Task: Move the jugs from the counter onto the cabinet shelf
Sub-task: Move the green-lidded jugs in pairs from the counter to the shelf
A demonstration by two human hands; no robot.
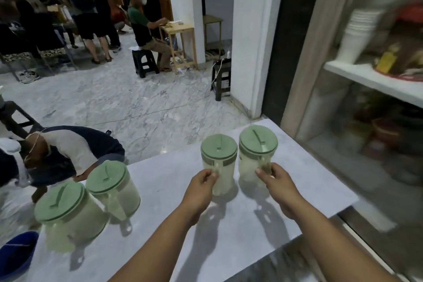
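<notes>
Several clear plastic jugs with green lids stand on the pale counter. My left hand grips the handle of the middle jug. My right hand grips the handle of the jug beside it on the right. Both of these jugs rest on the counter, close together. Two more jugs stand at the left: one further back and one nearer the front. The cabinet shelf is at the right, behind a glass door.
A stack of white cups and a tray of items sit on the cabinet shelf. A blue bowl lies at the counter's left end. A person bends low beyond the counter; other people stand further back.
</notes>
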